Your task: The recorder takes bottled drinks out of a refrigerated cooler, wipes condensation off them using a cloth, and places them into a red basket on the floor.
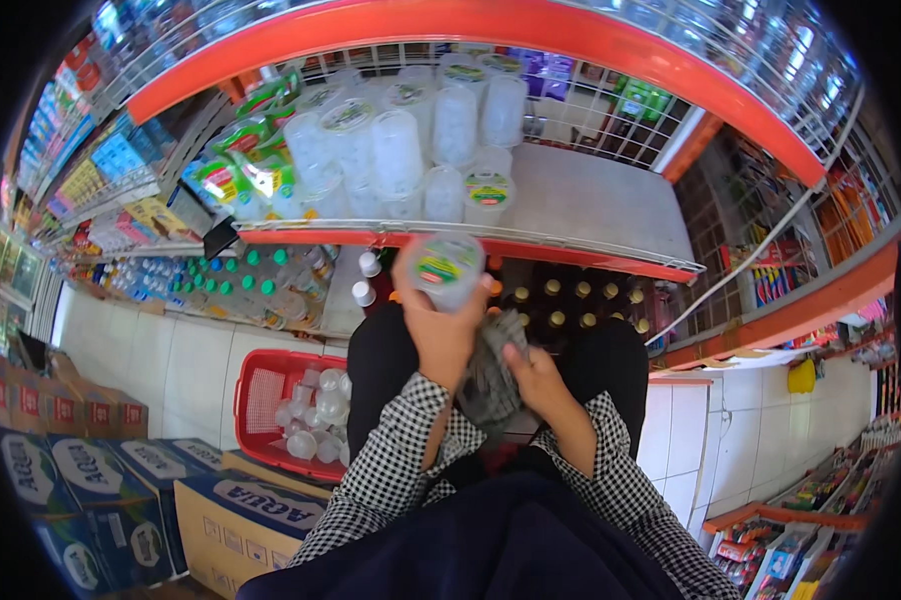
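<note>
My left hand [441, 330] grips a clear plastic cup [447, 271] with a green and yellow printed lid, slightly blurred, held up before the shelf edge. In my right hand [538, 379] is a bunched grey cloth [495, 367], which hangs close beside my left wrist. Beyond the cup, similar stacked plastic cups [396, 154] stand on the left and middle of a grey shelf [600, 202]. One more lidded cup [488, 189] sits at the shelf's front. Green pouches [244, 176] lie to the left of the stacks.
A red plastic basket [252, 405] holding several clear cups [323, 409] stands on the floor at left. Aqua cartons [248, 517] are piled behind it. Bottles with yellow caps [570, 304] line the lower shelf. A red-edged upper shelf [450, 22] overhangs the cups.
</note>
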Tool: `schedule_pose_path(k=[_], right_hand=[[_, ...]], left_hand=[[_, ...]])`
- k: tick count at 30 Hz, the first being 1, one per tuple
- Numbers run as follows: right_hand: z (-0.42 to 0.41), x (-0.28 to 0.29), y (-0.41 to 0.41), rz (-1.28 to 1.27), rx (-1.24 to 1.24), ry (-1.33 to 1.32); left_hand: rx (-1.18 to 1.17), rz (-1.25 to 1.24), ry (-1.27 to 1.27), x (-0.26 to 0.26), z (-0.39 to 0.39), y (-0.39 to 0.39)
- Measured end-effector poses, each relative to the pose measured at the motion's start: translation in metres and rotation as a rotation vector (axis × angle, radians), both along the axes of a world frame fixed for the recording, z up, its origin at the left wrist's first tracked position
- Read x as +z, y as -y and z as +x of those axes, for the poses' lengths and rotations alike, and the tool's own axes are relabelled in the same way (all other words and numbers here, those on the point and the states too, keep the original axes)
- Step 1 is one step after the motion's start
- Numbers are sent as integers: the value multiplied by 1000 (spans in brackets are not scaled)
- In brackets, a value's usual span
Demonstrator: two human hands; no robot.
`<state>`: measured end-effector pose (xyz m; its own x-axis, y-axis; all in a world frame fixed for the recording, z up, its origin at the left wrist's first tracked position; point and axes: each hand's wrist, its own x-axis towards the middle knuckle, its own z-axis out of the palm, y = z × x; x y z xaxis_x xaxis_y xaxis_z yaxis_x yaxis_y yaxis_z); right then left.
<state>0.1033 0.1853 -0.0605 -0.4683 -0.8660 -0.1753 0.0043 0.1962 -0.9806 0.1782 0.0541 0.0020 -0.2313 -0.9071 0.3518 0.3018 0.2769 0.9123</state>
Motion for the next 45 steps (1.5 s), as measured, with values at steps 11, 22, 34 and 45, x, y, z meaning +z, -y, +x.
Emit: schedule_pose_path(k=[11,22,34,45], right_hand=[[3,13,3,-69,-13,65],[5,6,28,99,20,73],[-1,-7,39,226,-20,-11],[0,-10,43,239,-16,21]], left_hand=[[798,310,81,-94,236,115],[920,1017,702,-309,394,143],[738,591,1397,-320,375,192],[776,510,1402,-360,386,206]])
